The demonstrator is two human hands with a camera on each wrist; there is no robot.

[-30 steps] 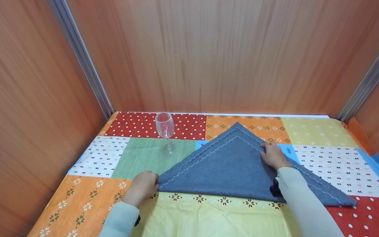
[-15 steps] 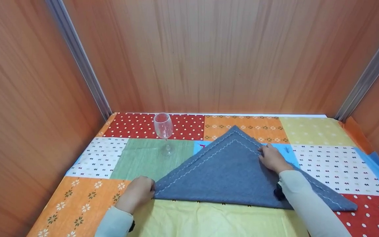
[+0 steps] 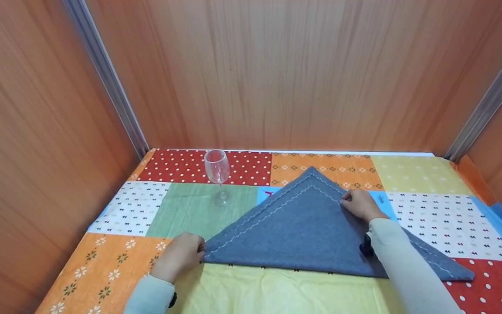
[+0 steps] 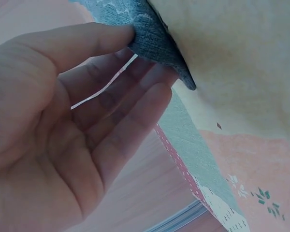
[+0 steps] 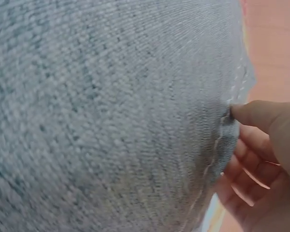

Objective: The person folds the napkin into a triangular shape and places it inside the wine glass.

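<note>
Over the last second the folded gray cloth (image 3: 281, 235) has slid slightly toward the person, its long near edge now covering most of a row of flowers printed on the patchwork tablecloth (image 3: 294, 292); the left hand (image 3: 179, 255) pinches its left corner; the right hand (image 3: 361, 205) pinches its right slanting edge. This seems repositioning rather than refolding; the wine glass (image 3: 217, 168) stands apart, upright.

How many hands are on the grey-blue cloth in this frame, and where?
2. The left hand pinches the left corner of the grey-blue cloth; the right hand pinches its right slanting edge. No other hand shows in any view.
</note>
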